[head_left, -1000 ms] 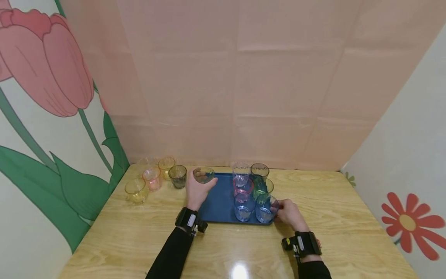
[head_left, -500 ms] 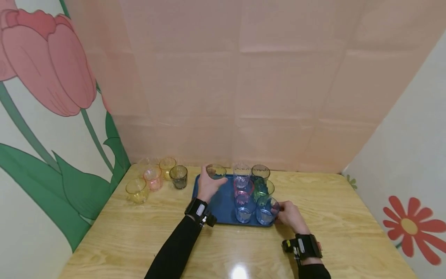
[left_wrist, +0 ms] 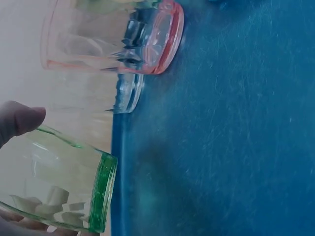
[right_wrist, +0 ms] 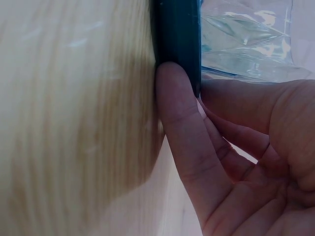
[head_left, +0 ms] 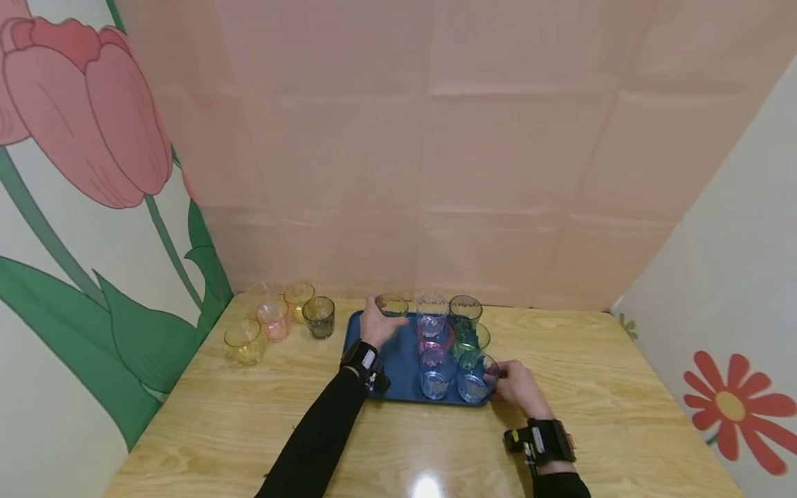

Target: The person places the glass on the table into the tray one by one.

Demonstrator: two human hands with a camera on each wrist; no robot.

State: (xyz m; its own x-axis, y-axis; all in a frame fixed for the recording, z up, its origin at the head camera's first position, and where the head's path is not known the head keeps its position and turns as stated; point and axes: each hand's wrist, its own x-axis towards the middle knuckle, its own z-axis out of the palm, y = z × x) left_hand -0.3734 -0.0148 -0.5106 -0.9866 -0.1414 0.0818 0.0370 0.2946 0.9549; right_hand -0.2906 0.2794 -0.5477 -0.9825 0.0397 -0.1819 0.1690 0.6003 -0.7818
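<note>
My left hand (head_left: 378, 326) holds a green-tinted glass (left_wrist: 64, 182) between thumb and fingers, over the back left part of the blue tray (head_left: 398, 377). In the left wrist view its thick green base hangs close to the tray surface. My right hand (head_left: 518, 384) pinches the tray's rim near the front right corner, thumb and finger on either side of the edge (right_wrist: 179, 39). On the tray's right half stand a clear glass (head_left: 432, 315), a dark glass (head_left: 465, 308), a pink glass (head_left: 436, 337), a green glass (head_left: 471, 339) and two blue glasses (head_left: 438, 373).
Left of the tray on the wooden table (head_left: 212, 429) stand a grey glass (head_left: 320, 318), a pink glass (head_left: 273, 321), two yellow glasses (head_left: 244, 342) and a faint clear one (head_left: 261, 294). A paper-covered wall (head_left: 398, 173) rises behind the table.
My left hand has carried the green-tinted glass rightward from the tray's left edge and lowered it toward the back of the tray. The right hand stays at the tray's corner.
</note>
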